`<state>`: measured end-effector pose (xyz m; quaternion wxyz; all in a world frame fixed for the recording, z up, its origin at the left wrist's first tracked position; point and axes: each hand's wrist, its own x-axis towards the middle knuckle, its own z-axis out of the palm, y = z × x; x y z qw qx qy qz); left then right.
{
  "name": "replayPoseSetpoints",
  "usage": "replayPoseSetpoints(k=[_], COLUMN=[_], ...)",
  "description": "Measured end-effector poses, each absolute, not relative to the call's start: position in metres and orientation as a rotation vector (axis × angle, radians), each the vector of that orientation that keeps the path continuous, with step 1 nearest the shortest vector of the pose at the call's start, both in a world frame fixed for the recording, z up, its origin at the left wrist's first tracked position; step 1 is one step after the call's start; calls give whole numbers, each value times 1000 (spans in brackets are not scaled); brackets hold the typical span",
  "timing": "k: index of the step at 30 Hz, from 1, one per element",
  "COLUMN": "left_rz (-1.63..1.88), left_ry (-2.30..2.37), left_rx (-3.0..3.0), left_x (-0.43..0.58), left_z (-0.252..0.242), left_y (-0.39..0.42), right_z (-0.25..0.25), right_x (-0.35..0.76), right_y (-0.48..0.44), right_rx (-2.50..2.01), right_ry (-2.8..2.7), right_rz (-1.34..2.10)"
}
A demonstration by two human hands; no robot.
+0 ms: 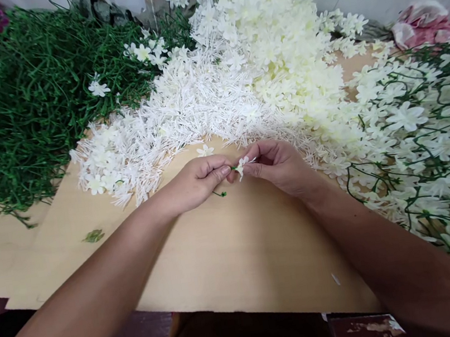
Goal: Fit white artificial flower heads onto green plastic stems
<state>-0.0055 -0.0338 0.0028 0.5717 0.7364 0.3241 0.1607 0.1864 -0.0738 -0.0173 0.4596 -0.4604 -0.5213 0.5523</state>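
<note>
Over the middle of the board, my left hand (205,180) is closed on a green plastic stem (221,194), whose end pokes out below the fingers. Close beside it, my right hand (275,163) pinches a small white artificial flower (242,167) between thumb and fingertips. The flower meets the stem's tip between the two hands; how far one sits on the other I cannot tell. A single loose white blossom (205,150) lies on the board just beyond my left hand.
A heap of green stems (28,96) fills the left. White stamen pieces (198,99) and cream petals (272,32) are piled at the back. Flowers on stems (437,148) crowd the right. The board's front edge (229,310) is near my body.
</note>
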Motion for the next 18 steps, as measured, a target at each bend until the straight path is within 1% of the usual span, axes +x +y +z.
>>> replayPoseSetpoints(k=[12,18], left_rz=[396,373], left_ry=[796,816], left_rx=[1735,1719], left_x=[-3,-3], left_z=[4,6], left_y=[-34,-35], right_z=[-17,-16], right_x=[185,185], right_y=[-74,-75], right_rx=[-1062,-1097], right_ry=[-1268,-1313], right_rz=[1338,1333])
